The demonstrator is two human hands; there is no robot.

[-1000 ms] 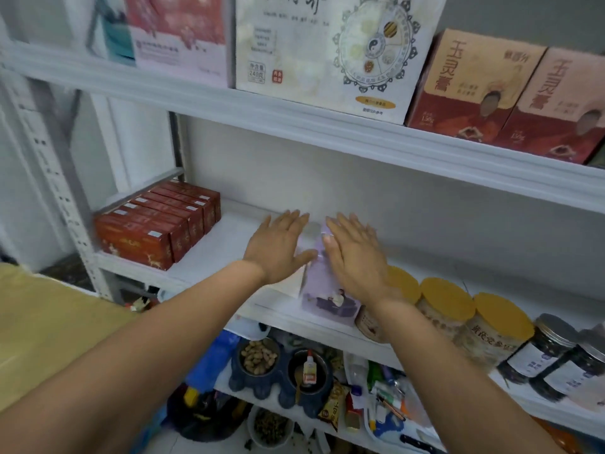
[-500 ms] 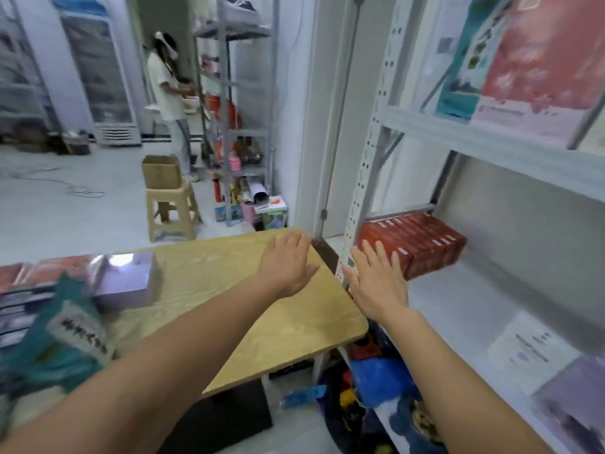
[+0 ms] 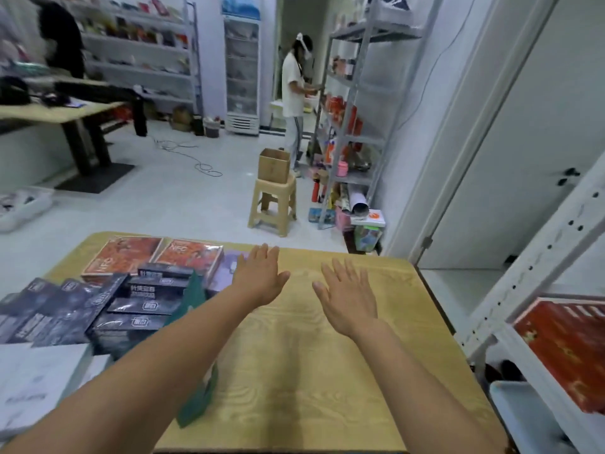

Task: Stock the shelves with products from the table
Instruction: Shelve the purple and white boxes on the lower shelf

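Left grip: my left grip (image 3: 260,280) is flat, palm down, fingers straight and close together; it holds nothing; it hangs over the far part of the worktop (image 3: 311,371), fingertips just beside the purple box (image 3: 226,268); whether it touches anything I cannot tell

Right grip: my right grip (image 3: 348,298) is spread flat too, palm down, thumb out to the side; nothing is in it; it sits over bare wood near the middle of the worktop, apart from every product

Products: all of them lie on the left half of the worktop; two orange boxes (image 3: 122,257) lie flat side by side at the far edge; the purple box is just right of them; dark boxes (image 3: 140,303) are heaped in front, overlapping one another; a green packet (image 3: 196,401) lies partly under my left forearm; white sheets (image 3: 36,381) fill the near left corner

Shelves: a white rack (image 3: 537,267) stands just right of the worktop; red boxes (image 3: 569,348) lie packed together on its shelf; a pale bin (image 3: 523,417) sits lower down

Room: a plastic stool (image 3: 273,204) carries a cardboard box (image 3: 274,165) beyond the worktop; a person in a white top (image 3: 291,86) stands at a grey rack (image 3: 353,103) further back; a glass-door cooler (image 3: 242,73) stands against the far wall
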